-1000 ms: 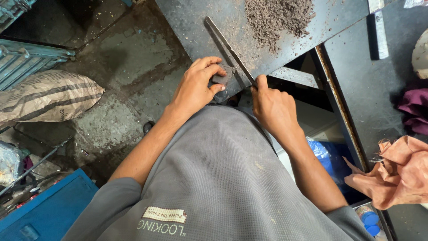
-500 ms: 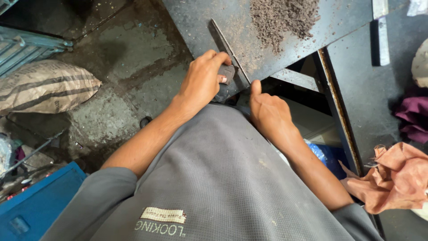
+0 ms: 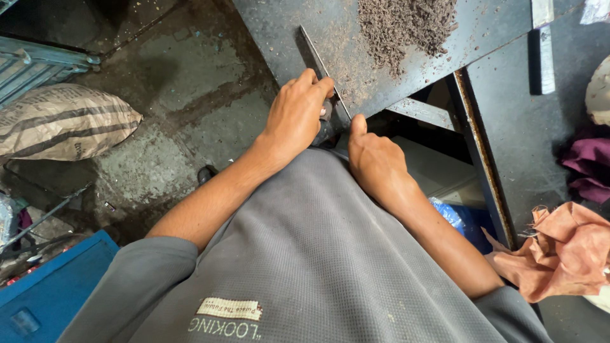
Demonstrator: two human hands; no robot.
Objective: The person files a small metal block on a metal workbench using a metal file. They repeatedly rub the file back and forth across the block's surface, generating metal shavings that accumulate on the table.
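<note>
Head view: my left hand (image 3: 295, 117) curls closed over a small dark block (image 3: 325, 130) at the near edge of the metal table (image 3: 286, 32); my right hand (image 3: 372, 155) grips the long blade's (image 3: 321, 60) near end. Blade looks stiff and thin, probably best held by its near end; block seems hard and light.

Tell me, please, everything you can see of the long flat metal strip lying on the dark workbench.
The metal strip is a narrow, flat, dull grey bar, apparently steel, lying slantwise on the dark workbench near its corner. Its far end points up and left; its near end runs to the bench edge, where the right hand grips it, thumb along it. The left hand presses a small dark block against its side. A heap of brown filings lies to its right, apart from it.
</note>
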